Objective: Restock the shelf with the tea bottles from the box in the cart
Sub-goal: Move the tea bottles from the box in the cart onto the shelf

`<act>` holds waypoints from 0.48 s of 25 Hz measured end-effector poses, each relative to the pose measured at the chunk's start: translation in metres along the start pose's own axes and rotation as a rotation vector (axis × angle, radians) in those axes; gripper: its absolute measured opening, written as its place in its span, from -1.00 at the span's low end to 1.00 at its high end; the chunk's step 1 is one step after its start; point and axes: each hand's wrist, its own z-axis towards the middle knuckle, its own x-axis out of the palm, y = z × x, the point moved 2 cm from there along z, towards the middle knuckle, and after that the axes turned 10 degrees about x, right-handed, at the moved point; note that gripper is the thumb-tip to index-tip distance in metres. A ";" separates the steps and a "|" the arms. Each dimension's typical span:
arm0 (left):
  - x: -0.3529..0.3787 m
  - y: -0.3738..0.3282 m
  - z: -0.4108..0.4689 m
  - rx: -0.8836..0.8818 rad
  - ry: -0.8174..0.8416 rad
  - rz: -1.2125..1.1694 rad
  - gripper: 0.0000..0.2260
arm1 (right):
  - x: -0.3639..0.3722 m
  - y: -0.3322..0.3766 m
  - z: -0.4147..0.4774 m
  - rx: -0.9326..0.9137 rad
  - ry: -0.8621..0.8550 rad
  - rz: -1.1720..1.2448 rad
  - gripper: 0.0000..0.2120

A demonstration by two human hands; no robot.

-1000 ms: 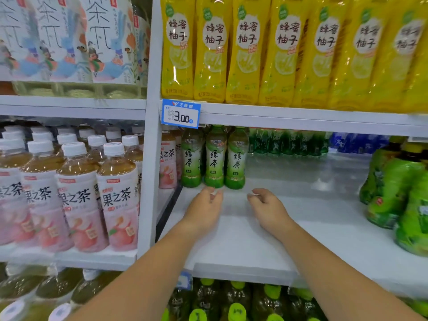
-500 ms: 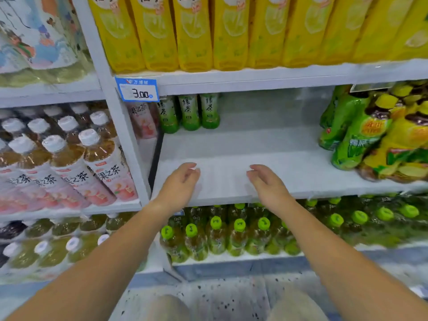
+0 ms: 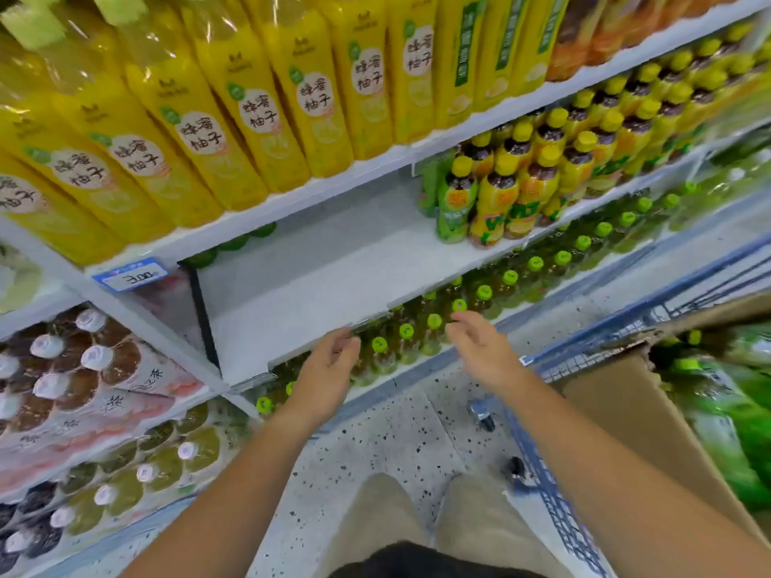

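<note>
The white middle shelf runs tilted across the view with a wide bare stretch. A few green tea bottles stand at its back left, only their tops showing under the shelf above. My left hand and my right hand hover just in front of the shelf's front edge, fingers loosely curled, holding nothing. At the right, a cardboard box sits in the blue wire cart. Green tea bottles lie inside it, blurred.
Yellow honey-pomelo bottles fill the shelf above. Yellow-capped bottles crowd the middle shelf's right part. Green-capped bottles line the shelf below. White-capped peach tea bottles fill the left bay. Speckled floor lies between shelf and cart.
Both hands have drawn back off the shelf to its front edge. The view has swung right and down, and the cart with the box has come into sight.
</note>
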 end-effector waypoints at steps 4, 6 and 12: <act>0.026 -0.049 -0.027 0.040 0.171 0.012 -0.60 | -0.044 -0.021 -0.062 0.104 -0.072 0.035 -0.50; 0.038 -0.066 -0.035 0.082 0.254 0.034 -0.63 | -0.055 -0.033 -0.091 0.151 -0.138 0.088 -0.50; 0.099 -0.097 -0.064 0.211 0.536 0.135 -0.61 | -0.064 -0.079 -0.176 0.230 -0.433 0.273 -0.56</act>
